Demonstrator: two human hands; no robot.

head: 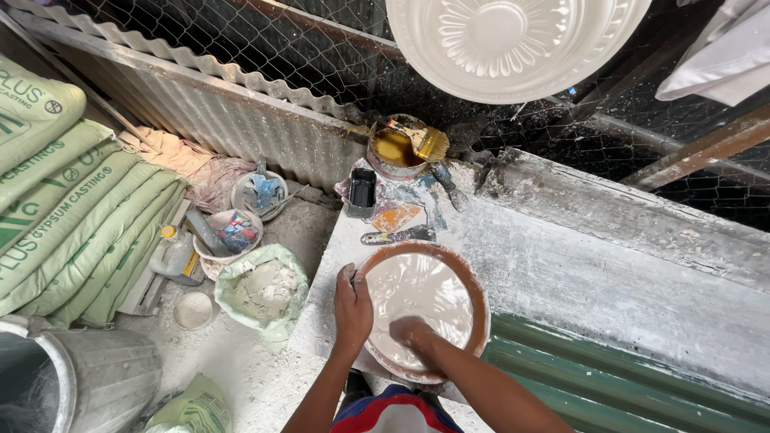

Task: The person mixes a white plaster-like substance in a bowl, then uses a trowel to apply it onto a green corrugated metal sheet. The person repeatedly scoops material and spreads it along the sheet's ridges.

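A round brown mould (480, 298) full of wet white plaster lies on the dusty workbench (577, 281) in front of me. My left hand (351, 303) grips the mould's left rim, thumb over the edge. My right hand (411, 330) is pressed flat into the plaster near the front of the mould, its fingers coated white and holding nothing.
Behind the mould lie putty knives (399, 235), a small black tray (362, 188) and a tin of yellow liquid with a brush (417, 138). A white moulded disc (513, 40) hangs above. On the floor: green sacks (72, 216), bowls (233, 232), a powder bag (261, 290), a metal bin (88, 381).
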